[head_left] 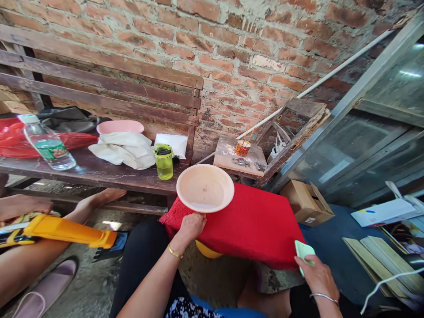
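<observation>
A cream plastic basin [205, 189] rests on the red cloth [251, 221] at the end nearest the bench. Dark marks show on its inner bottom. At its near rim is my left hand [192, 226], fingers curled and gripping the edge, with a gold bracelet on the wrist. My right hand [318, 274], wearing a silver bangle, is closed round a pale green flat block [304, 255] by the right end of the cloth. What the block is made of I cannot make out.
On the wooden bench [132, 179] stand a water bottle [49, 143], a white cloth [124, 150], a pink basin [119, 126] and a green cup [164, 163]. A cardboard box [306, 203] sits right. Another person's legs and a yellow toy excavator arm [71, 229] are at left.
</observation>
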The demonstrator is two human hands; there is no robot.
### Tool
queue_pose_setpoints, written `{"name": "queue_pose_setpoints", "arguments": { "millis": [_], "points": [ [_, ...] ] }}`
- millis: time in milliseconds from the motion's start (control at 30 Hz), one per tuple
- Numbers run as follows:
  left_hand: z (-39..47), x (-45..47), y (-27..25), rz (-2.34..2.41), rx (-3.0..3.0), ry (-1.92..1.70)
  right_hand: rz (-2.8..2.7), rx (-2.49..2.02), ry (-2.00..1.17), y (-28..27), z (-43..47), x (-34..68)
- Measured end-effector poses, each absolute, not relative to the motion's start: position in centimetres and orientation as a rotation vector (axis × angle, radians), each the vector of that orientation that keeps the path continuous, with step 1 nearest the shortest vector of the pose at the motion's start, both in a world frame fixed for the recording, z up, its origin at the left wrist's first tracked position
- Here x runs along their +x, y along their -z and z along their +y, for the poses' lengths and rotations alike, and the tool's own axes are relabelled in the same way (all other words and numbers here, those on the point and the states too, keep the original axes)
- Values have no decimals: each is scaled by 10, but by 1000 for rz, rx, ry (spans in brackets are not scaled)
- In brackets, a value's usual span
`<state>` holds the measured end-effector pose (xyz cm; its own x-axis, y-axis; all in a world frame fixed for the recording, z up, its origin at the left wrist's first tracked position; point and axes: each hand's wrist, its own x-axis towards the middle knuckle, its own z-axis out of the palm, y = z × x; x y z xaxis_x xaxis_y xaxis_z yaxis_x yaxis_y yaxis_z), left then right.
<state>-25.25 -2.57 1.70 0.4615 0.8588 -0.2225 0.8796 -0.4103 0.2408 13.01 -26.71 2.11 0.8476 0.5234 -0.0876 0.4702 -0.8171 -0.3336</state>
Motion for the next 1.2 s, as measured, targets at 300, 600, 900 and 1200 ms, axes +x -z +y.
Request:
{"name": "queue_pose_setpoints", "arguments": {
  "millis": [300, 600, 900, 1200],
  "points": [
    [-26, -252, -17, 1467, 2395, 73, -1441, -2147, -423, -19, -176, -17],
    [-26, -252, -22, 1462, 2363, 83, -1439, -2308, -447, -6, -181, -2],
    [-27, -250, -23, 1446, 2335, 83, -957, -2552, -191, -2, -229, 106],
    [-29, -252, -20, 1437, 2348, 69, -1462, -2391, -372, -7, -88, -39]
  ]
}}
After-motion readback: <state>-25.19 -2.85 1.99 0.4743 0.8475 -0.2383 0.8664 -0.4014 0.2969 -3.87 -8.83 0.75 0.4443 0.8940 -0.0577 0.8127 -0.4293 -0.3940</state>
